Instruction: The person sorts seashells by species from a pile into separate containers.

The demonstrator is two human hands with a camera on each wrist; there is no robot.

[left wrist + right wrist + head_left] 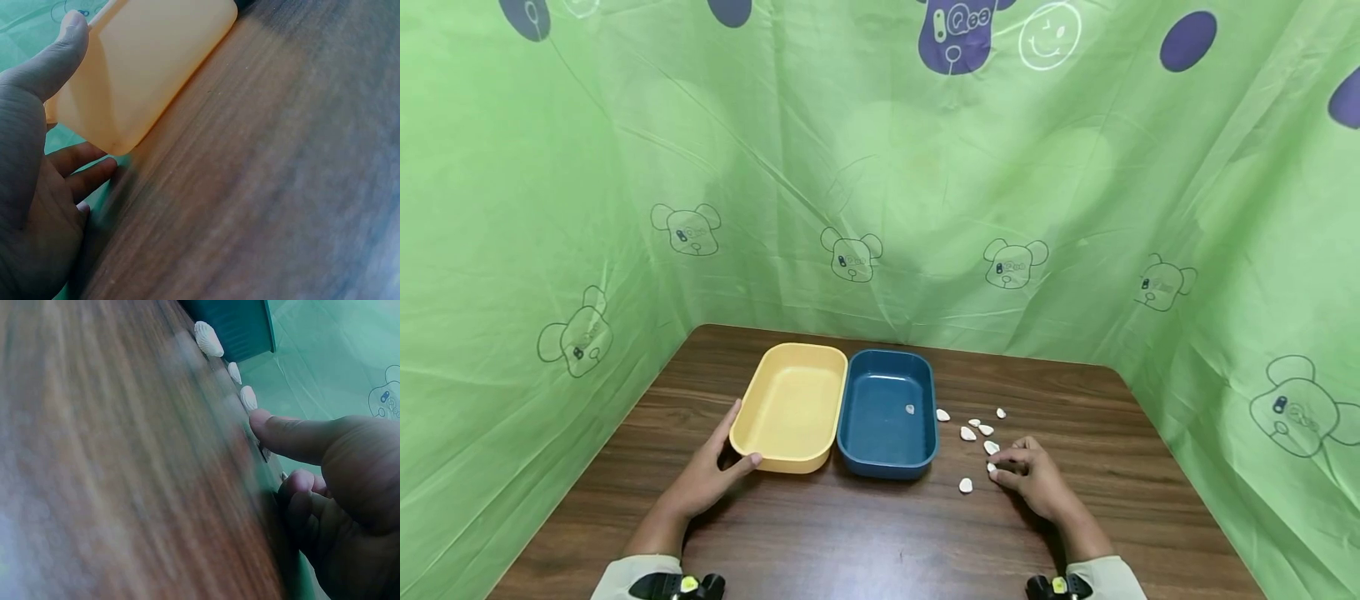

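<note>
My left hand (700,477) holds the near left corner of a yellow plastic container (790,408), thumb on the near wall and fingers along the left side. In the left wrist view the thumb presses that container's wall (144,69). On the right, my right hand (1033,479) pinches a small white seashell (991,468) between thumb and forefinger, at the tabletop. Another seashell (992,447) lies just beyond the fingertips. Ribbed white seashells (208,339) show past the thumb in the right wrist view. One seashell (910,409) lies inside the blue container (887,469).
Several more seashells (967,433) are scattered between the blue container and my right hand, one seashell (966,485) nearer me. The two containers stand side by side on the brown wooden table (850,542). A green printed curtain (925,183) encloses the table's far side and flanks.
</note>
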